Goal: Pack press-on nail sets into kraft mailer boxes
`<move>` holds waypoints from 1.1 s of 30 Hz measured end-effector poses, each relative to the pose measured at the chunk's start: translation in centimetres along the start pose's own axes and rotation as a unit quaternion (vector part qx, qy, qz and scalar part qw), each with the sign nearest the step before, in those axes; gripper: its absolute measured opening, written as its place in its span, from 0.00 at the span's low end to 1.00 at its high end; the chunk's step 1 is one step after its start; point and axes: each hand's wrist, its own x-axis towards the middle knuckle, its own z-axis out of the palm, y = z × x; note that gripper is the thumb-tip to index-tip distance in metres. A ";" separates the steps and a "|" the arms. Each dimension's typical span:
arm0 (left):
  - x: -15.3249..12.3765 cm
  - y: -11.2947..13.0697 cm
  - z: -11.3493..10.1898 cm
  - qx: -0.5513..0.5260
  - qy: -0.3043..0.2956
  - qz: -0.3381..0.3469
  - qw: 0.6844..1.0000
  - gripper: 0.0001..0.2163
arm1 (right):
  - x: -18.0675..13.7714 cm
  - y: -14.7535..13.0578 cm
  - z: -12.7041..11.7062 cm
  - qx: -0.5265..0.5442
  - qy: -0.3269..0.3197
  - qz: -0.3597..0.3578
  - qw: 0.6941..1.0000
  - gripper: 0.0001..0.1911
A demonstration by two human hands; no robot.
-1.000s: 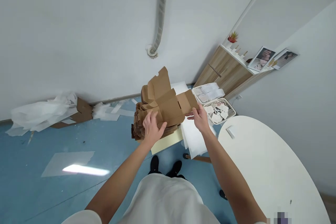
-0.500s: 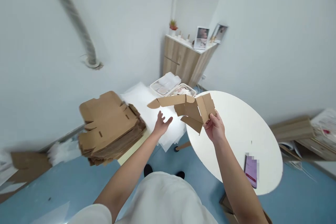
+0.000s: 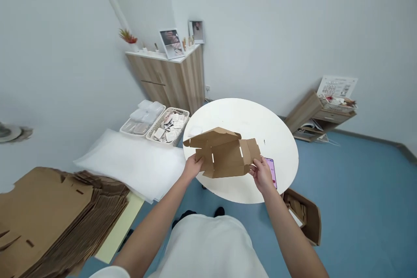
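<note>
A brown cardboard box blank, partly folded with its flaps standing out, is held over the front of the round white table. My left hand pinches its left end flap. At the other end, my right hand grips the right flap between thumb and fingers. A phone with a lit pink screen lies on the table just behind my right hand, partly covered by it.
Flat cardboard blanks are stacked at the lower left. Beside them lie white sheets, with a basket of small cards behind. A wooden cabinet stands in the corner. An open carton sits on the floor, right.
My view has swung right, toward the table. The left hand, open and apart from the blank before, now holds its left end. The blank is more level, over the table.
</note>
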 end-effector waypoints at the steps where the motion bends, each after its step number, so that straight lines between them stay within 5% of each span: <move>1: 0.1 0.0 0.1 0.054 0.006 0.008 0.998 0.13 | 0.1 0.2 -1.1 -0.044 0.017 -0.012 0.999 0.15; 5: 0.1 0.5 0.4 0.223 -0.011 0.044 0.974 0.13 | 0.6 1.2 -4.2 -0.250 0.048 -0.071 0.964 0.14; 11: 0.7 0.3 1.6 0.351 -0.032 0.106 0.930 0.12 | 1.1 3.6 -5.8 -0.534 0.083 -0.089 0.837 0.12; 14: 1.7 -0.4 2.2 0.388 -0.052 0.118 0.913 0.14 | 1.3 4.7 -5.7 -0.584 0.092 -0.070 0.804 0.14; 19: 3.8 -1.7 3.0 0.431 -0.101 0.111 0.890 0.16 | 1.4 6.1 -5.2 -0.614 0.093 -0.001 0.783 0.15; 28: 6.3 -3.8 4.0 0.368 -0.171 0.080 0.911 0.24 | 1.2 8.1 -5.2 -0.542 0.106 0.038 0.833 0.19; 30: 6.2 -3.9 3.7 0.370 -0.160 0.103 0.910 0.27 | 1.1 8.2 -5.3 -0.554 0.118 0.031 0.823 0.22; 33: 5.3 -3.5 3.2 0.402 -0.117 0.189 0.888 0.29 | 1.3 7.9 -5.4 -0.620 0.155 -0.023 0.769 0.26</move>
